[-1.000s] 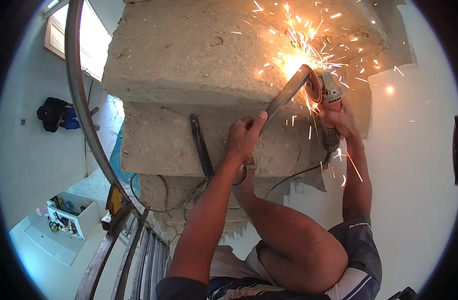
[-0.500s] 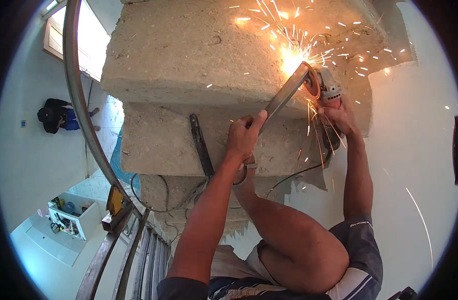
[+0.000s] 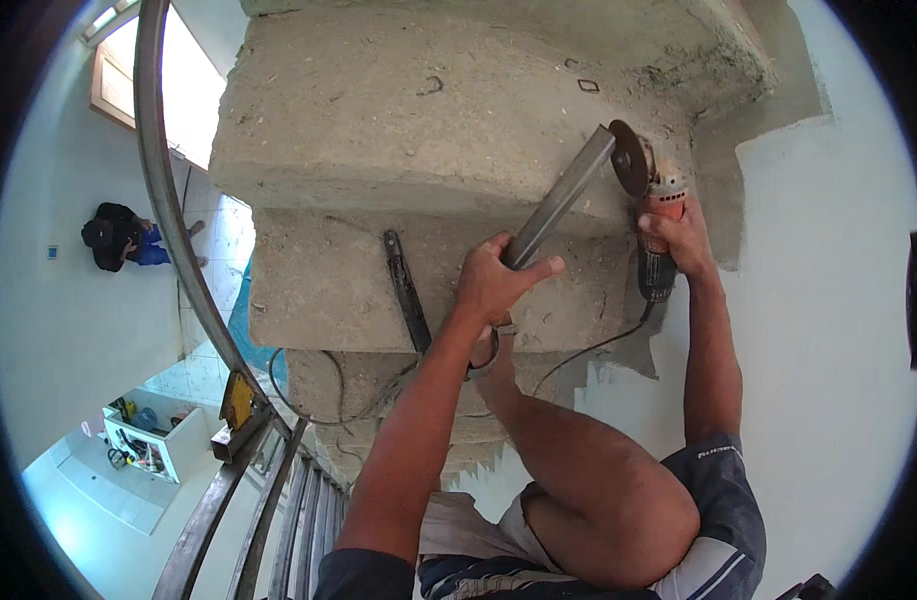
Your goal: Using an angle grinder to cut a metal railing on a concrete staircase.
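My left hand [image 3: 491,280] is closed around the lower end of a grey metal tube [image 3: 567,192], its thumb sticking out to the right. The tube slants up and to the right over a concrete step. An angle grinder [image 3: 667,203] with a red and black body is gripped in my right hand [image 3: 685,238]. Its dark cutting disc [image 3: 631,158] stands beside the tube's upper end; I cannot tell whether they touch. No sparks show. A small square metal ring [image 3: 589,86] lies on the step beyond.
Rough concrete stairs [image 3: 329,110] fill the middle. A long black tool [image 3: 407,290] lies on a lower step among cables. A curved metal handrail [image 3: 159,170] and balusters run along the left. A person [image 3: 124,237] sits far below. A white wall [image 3: 819,330] borders the right.
The spray of sparks has stopped. The grinder has tilted more upright and its disc has come away from the cut. My left thumb has lifted off the tube.
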A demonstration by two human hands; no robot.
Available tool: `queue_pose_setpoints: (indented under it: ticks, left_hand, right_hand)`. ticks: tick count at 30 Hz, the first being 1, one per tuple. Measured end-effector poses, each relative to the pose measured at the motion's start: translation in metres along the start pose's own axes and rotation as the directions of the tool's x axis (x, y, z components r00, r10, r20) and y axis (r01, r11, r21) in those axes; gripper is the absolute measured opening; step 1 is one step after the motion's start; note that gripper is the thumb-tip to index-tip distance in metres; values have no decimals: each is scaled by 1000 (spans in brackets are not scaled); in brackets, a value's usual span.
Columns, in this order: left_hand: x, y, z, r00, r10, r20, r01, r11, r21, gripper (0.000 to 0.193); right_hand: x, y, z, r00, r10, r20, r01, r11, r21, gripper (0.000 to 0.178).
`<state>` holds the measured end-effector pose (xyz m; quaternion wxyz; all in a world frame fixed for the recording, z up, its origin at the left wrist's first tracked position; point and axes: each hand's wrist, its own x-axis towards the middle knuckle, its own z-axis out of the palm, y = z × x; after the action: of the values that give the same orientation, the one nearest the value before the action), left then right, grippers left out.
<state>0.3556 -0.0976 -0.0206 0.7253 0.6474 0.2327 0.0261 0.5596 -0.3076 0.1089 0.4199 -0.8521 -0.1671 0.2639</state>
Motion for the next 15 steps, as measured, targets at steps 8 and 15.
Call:
queue_pose_setpoints:
  ticks: [8,15]
  left_hand:
    - [24,-21,-30,828,-197,525,419,839,-346,53]
    - [23,-25,-25,948,-111,297,256,820,-511,35]
  right_hand:
    - [-26,10,7,975,-123,-183,139,987,79,29]
    - [-35,-17,2,986,-13,-164,4,999,-55,43]
